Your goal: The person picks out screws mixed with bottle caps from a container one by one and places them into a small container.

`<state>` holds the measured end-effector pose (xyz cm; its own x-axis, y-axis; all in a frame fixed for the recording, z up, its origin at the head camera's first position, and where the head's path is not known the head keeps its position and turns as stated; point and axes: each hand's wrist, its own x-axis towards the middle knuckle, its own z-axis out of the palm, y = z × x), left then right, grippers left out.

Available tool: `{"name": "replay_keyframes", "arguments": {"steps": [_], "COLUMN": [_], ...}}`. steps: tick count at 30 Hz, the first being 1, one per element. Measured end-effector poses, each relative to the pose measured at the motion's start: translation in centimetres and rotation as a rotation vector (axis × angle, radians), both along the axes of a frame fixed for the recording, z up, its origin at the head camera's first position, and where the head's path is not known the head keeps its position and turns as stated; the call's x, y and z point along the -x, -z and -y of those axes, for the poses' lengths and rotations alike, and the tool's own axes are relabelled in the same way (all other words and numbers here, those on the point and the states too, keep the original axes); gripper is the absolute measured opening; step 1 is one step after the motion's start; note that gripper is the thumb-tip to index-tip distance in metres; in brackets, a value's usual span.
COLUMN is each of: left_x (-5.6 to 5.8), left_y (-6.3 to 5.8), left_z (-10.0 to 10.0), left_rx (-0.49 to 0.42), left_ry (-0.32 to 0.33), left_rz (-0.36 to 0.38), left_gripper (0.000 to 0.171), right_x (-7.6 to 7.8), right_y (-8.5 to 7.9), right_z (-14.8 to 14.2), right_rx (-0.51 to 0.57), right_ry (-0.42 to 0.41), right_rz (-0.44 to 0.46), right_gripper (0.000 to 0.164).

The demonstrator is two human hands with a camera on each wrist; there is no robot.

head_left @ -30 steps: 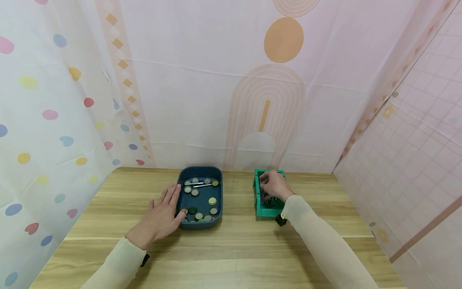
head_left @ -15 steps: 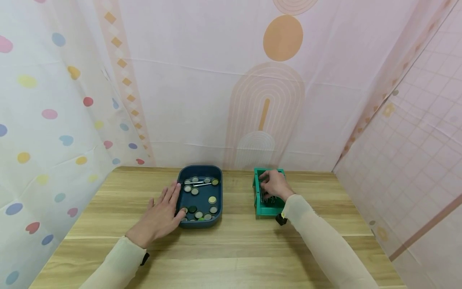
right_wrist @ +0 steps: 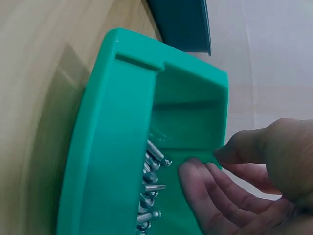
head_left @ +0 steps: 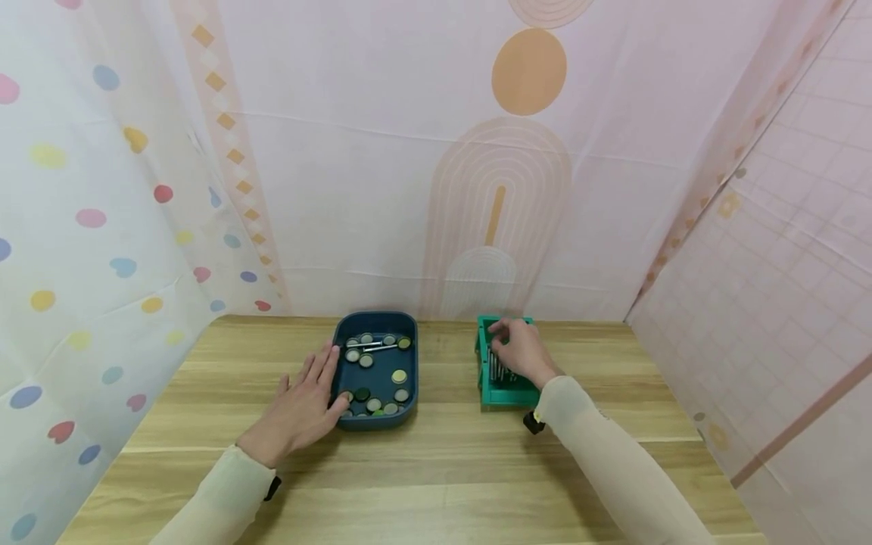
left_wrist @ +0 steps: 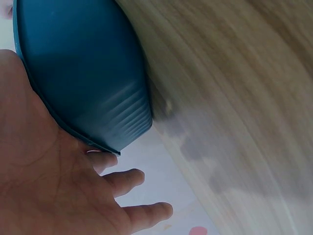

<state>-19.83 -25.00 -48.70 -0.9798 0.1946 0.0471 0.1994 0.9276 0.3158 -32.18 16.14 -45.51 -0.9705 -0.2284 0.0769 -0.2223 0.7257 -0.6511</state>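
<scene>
My left hand (head_left: 303, 409) lies along the left rim of a dark blue tray (head_left: 414, 378), fingers straight and thumb over the near-left edge. In the left wrist view the palm (left_wrist: 54, 181) lies against the tray's rim. Inside the tray are several round bottle-cap-like discs (head_left: 399, 376) and two slim metal rods (head_left: 380, 349). My right hand (head_left: 524, 352) hovers over a green box (head_left: 507, 397). In the right wrist view its thumb and loosely bent fingers (right_wrist: 193, 188) stand apart, with nothing visible between them. Several silvery metal pins with rounded heads (right_wrist: 152, 188) lie in the box below the fingers.
The wooden table (head_left: 443, 469) runs up to a patterned curtain (head_left: 354, 212) at the back, with further curtains left and right. A strip of table separates the tray from the box. A black band (head_left: 534, 421) sits at my right wrist.
My right hand has risen slightly out of the green box, so more of the metal pins show. My left hand stays at the tray. The head view has shifted a little.
</scene>
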Motion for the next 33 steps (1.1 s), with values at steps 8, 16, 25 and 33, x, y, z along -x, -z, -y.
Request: {"name": "replay_keyframes", "arguments": {"steps": [8, 16, 25, 33], "left_x": [0.1, 0.0, 0.2, 0.0], "left_y": [0.2, 0.1, 0.3, 0.4], "left_z": [0.0, 0.1, 0.0, 0.1], "left_rx": [0.003, 0.001, -0.007, -0.018], "left_ry": [0.002, 0.006, 0.008, 0.005], "left_rz": [0.009, -0.006, -0.011, -0.008], "left_gripper": [0.088, 0.088, 0.089, 0.088], "right_x": [-0.6, -1.4, -1.7, -1.7], "right_y": [-0.7, -1.4, -1.6, -1.8], "right_z": [0.5, 1.7, 3.4, 5.7], "right_rx": [-0.062, -0.090, -0.155, -0.208], "right_ry": [-0.028, -0.083, -0.226, -0.304], "right_rz": [-0.162, -0.223, -0.301, -0.321], "right_gripper": [0.031, 0.033, 0.037, 0.040]}}
